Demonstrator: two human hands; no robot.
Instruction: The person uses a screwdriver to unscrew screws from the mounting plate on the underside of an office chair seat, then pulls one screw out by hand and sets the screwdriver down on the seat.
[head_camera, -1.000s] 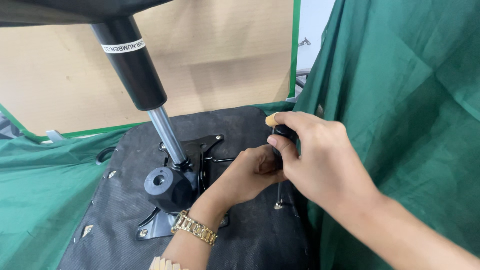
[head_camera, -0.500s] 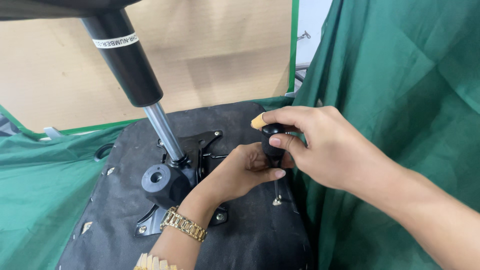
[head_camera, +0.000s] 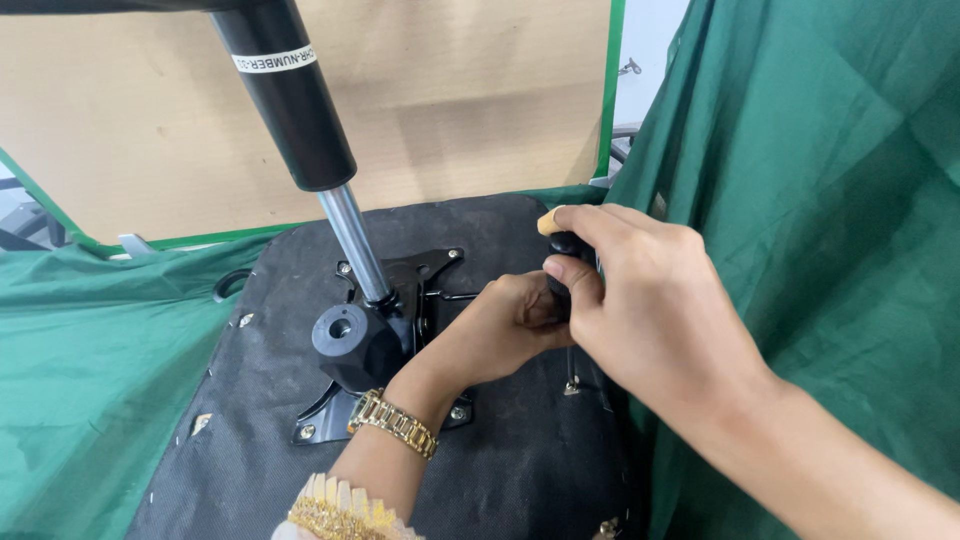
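Matt black fabric seat base (head_camera: 300, 470); black painted metal plate (head_camera: 420, 275); glossy black cylinder (head_camera: 290, 100) with polished steel rod (head_camera: 355, 245); soft green cloth (head_camera: 820, 200); brown cardboard (head_camera: 450, 90); gold metal watch (head_camera: 392, 422).

On the black underside of a chair seat (head_camera: 500, 470), the right hand (head_camera: 650, 310) grips a dark screwdriver handle (head_camera: 562, 262) upright while the left hand (head_camera: 515, 325), gold watch (head_camera: 393, 422) at its wrist, steadies it beside the black metal mechanism plate (head_camera: 400, 290) and gas cylinder (head_camera: 295, 110), green cloth (head_camera: 820, 200) at right.
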